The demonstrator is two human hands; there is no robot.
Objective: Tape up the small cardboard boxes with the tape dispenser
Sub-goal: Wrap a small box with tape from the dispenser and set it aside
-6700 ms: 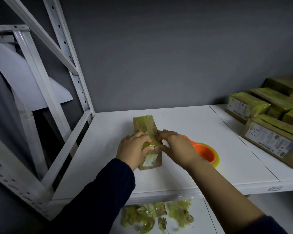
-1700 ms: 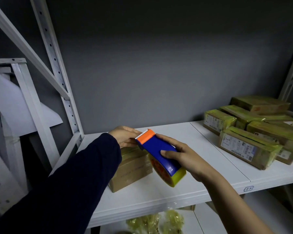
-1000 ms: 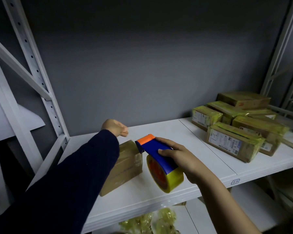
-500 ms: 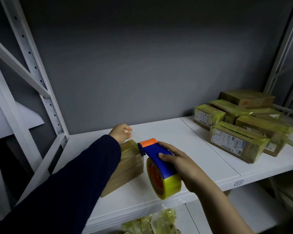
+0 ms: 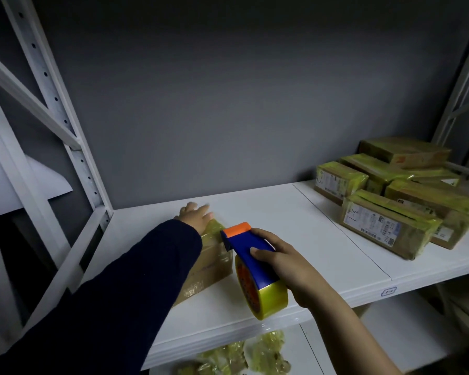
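A small brown cardboard box with yellowish tape on it lies on the white shelf, partly hidden by my dark left sleeve. My left hand lies flat, blurred, on the box's far top end with its fingers stretched out. My right hand grips the blue tape dispenser with the orange blade guard. Its yellow tape roll hangs just right of the box, and the orange end touches the box's top edge.
Several taped boxes with labels are piled at the shelf's right end. White rack uprights and braces stand at the left, another upright at the right. Crumpled yellow tape scraps lie on the lower shelf.
My left hand has opened from a loose fist and come down flat on the box's far end. The dispenser stays beside the box in my right hand.
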